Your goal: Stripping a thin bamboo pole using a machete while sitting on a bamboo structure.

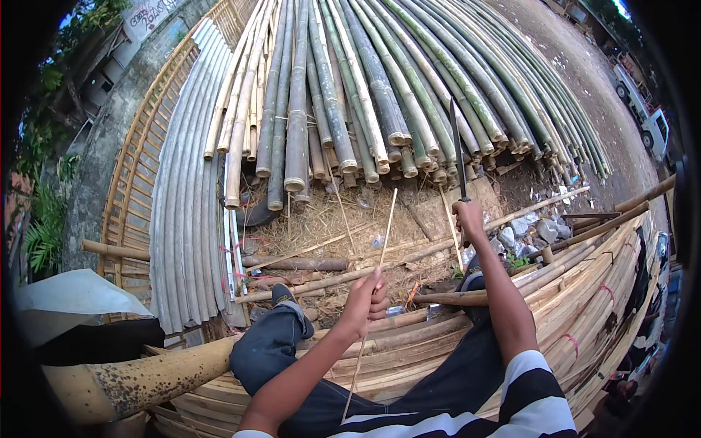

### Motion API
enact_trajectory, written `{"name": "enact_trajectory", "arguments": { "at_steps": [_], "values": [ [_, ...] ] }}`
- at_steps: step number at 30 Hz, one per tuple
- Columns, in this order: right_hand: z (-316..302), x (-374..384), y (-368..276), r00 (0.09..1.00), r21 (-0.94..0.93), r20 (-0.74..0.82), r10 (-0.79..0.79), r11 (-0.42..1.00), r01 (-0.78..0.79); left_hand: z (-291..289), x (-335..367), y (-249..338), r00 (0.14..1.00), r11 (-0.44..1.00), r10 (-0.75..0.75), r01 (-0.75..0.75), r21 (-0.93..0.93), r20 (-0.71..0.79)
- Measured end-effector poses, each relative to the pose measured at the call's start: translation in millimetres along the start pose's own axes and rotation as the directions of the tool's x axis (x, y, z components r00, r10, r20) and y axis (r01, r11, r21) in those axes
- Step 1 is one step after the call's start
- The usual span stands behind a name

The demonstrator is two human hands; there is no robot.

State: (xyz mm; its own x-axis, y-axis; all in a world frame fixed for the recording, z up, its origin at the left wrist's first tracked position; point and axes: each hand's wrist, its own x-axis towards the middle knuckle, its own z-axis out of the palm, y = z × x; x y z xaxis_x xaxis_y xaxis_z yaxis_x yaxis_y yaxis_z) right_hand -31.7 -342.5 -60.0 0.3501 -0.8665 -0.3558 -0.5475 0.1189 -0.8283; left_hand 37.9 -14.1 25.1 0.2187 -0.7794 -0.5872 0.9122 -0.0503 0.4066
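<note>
My left hand (pixel 364 303) is closed round a thin bamboo strip (pixel 388 228), which slants up and away from my lap. In my right hand (pixel 468 217) is the handle of a machete; its long dark blade (pixel 458 146) points up and away, apart from the strip. The blade overlaps the cut ends of the bamboo poles in view. Below my hands are my legs in dark jeans (pixel 274 343), seated over a stack of split bamboo (pixel 409 347).
Ahead lies a large pile of bamboo poles (pixel 296 146). Corrugated sheets (pixel 186 197) and a bamboo ladder (pixel 131 182) lean at the left. A thick bamboo pole (pixel 161 372) juts in at lower left. Stones (pixel 544 230) and straw litter the ground. A white vehicle (pixel 652 124) stands far right.
</note>
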Motion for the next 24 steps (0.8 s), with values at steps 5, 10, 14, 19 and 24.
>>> {"name": "enact_trajectory", "arguments": {
  "at_steps": [5, 10, 14, 19, 24],
  "values": [
    [6.9, -69.6, -41.8, 0.937, -0.140, 0.244, -0.251, 0.947, 0.290, -12.5, 14.6, 16.4, 0.998, 0.999, 0.010, -0.007, -0.054, 0.055],
    [41.0, -136.1, -56.6, 0.668, -0.404, 0.652, -0.358, 0.581, 0.706, 3.4, 14.5, -0.2, 0.977, 0.971, 0.179, -0.156, 0.180, -0.119],
    [35.6, -78.5, -46.9, 0.889, -0.476, 0.337, -0.311, 0.758, 0.446, 9.7, -5.9, -19.5, 0.926, 0.888, 0.324, -0.228, 0.400, -0.193],
    [-20.4, -5.9, -0.4, 0.996, -0.211, 0.019, -0.092, 0.973, 0.094, 17.6, 0.3, -10.5, 0.985, 0.941, 0.175, -0.167, 0.296, -0.003],
    [-14.7, -63.8, -43.0, 0.952, -0.079, 0.270, -0.142, 0.982, 0.169, 10.1, 7.9, 2.1, 0.966, 0.923, 0.242, -0.199, 0.329, -0.095]
  ]
}}
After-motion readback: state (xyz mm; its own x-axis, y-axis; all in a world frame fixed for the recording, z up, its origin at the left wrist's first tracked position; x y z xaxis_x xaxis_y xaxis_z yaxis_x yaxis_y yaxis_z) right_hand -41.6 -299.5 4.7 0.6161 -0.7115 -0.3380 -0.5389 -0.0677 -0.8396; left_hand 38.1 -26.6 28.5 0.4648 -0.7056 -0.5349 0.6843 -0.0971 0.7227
